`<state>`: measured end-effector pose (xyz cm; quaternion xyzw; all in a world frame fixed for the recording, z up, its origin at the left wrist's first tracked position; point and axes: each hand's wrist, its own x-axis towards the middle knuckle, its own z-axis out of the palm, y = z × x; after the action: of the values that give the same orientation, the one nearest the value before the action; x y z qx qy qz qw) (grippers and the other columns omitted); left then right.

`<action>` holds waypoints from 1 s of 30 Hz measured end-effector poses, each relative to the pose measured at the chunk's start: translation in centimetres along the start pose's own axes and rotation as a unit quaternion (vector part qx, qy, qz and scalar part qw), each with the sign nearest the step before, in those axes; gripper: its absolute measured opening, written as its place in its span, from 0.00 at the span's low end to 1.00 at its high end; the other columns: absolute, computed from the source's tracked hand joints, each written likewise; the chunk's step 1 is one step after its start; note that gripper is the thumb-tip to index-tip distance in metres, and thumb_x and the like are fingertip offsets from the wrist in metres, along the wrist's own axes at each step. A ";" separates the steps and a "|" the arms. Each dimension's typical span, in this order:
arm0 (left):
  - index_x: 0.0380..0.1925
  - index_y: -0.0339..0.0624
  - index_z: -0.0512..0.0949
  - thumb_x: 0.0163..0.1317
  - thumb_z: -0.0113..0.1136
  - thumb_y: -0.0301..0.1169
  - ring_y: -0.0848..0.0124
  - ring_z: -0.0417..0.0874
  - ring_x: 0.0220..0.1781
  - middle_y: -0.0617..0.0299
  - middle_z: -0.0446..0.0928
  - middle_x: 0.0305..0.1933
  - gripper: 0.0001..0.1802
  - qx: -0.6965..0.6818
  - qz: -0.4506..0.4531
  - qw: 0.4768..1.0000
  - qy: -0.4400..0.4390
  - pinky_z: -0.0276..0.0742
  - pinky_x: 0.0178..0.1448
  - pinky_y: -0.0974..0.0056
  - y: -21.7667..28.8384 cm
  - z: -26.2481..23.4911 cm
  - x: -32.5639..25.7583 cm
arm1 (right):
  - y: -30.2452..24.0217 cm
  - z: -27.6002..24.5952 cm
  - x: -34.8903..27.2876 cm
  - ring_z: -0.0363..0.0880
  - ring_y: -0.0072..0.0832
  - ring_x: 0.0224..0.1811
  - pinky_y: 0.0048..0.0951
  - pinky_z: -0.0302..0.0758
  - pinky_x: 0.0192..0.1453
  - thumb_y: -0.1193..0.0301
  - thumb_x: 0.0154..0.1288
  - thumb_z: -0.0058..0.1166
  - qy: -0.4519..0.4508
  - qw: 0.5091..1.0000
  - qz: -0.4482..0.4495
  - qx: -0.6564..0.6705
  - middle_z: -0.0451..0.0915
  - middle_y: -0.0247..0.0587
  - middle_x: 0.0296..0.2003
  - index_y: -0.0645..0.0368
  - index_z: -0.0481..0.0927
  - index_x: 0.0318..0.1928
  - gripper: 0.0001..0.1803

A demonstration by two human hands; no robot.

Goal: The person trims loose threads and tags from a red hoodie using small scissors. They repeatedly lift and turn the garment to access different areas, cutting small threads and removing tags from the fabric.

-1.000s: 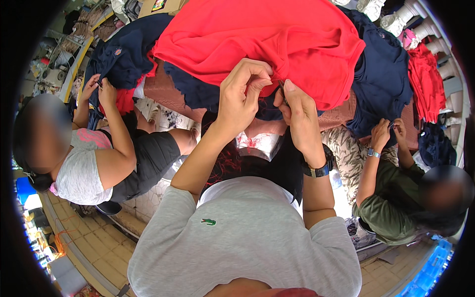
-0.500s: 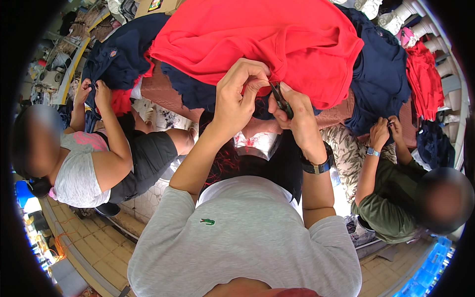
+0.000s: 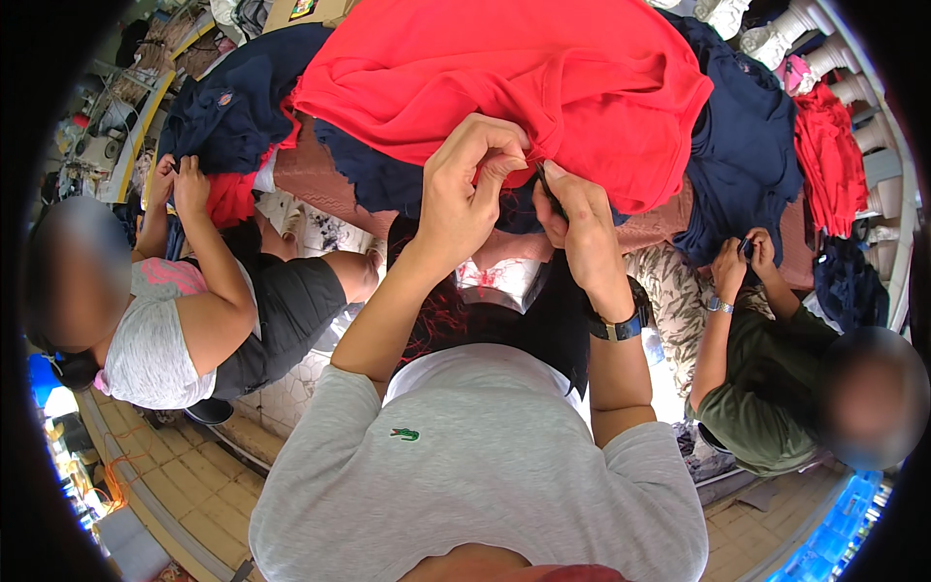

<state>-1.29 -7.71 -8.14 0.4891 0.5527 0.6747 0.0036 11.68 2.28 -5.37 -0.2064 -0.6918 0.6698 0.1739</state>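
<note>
A large red garment point(image 3: 504, 68) is spread in front of me, its near edge drooping toward my lap. My left hand point(image 3: 464, 184) is closed, with thumb and forefinger pinching the red garment at its near edge; a fine thread seems to be at the fingertips, too small to be sure. Close beside it, my right hand point(image 3: 585, 228) is wrapped round small dark thread snips point(image 3: 551, 194). Their tips point up at the garment's edge, just right of my left fingertips. The blades look nearly together, and the fingers hide part of the handle.
Navy garments point(image 3: 742, 136) lie on the brown-covered table point(image 3: 315, 170) on both sides. A co-worker point(image 3: 160, 330) sits at left and another point(image 3: 761, 388) at right, both handling navy cloth. Red thread scraps point(image 3: 436, 325) cling about my lap. White balusters point(image 3: 834, 53) line the far right.
My right hand has turned slightly and the snips' blades, spread before, now look closer together at the cloth edge. My left hand stays put. Both co-workers' hands have shifted a little.
</note>
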 end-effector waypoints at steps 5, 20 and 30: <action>0.36 0.33 0.75 0.71 0.57 0.19 0.77 0.76 0.39 0.58 0.77 0.43 0.02 0.008 -0.001 1.000 -0.004 0.74 0.43 0.73 0.2 0.0 -0.1 | -0.4 0.5 0.2 0.58 0.16 0.20 0.26 0.54 0.25 0.56 0.78 0.44 0.004 1.000 -0.013 0.008 0.64 0.28 0.17 0.63 0.71 0.22 0.29; 0.36 0.33 0.75 0.71 0.58 0.21 0.75 0.77 0.40 0.57 0.78 0.46 0.03 0.011 0.005 1.000 -0.015 0.75 0.45 0.70 0.0 -0.4 0.0 | 0.2 0.1 0.5 0.55 0.16 0.22 0.26 0.52 0.25 0.52 0.78 0.48 0.102 0.989 -0.071 -0.084 0.61 0.29 0.18 0.62 0.72 0.27 0.27; 0.40 0.36 0.83 0.57 0.67 0.19 0.67 0.82 0.36 0.56 0.82 0.38 0.10 0.058 -0.081 0.937 -0.335 0.77 0.42 0.63 5.0 -3.9 -4.6 | 0.2 0.1 1.4 0.58 0.08 0.23 0.17 0.53 0.25 0.67 0.72 0.61 0.114 0.982 -0.138 0.054 0.69 0.21 0.21 0.59 0.80 0.35 0.10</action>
<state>1.15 -15.08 -7.05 0.6397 0.5957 0.4356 0.2148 10.44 2.92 -5.61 -0.1747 -0.6522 0.6476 0.3532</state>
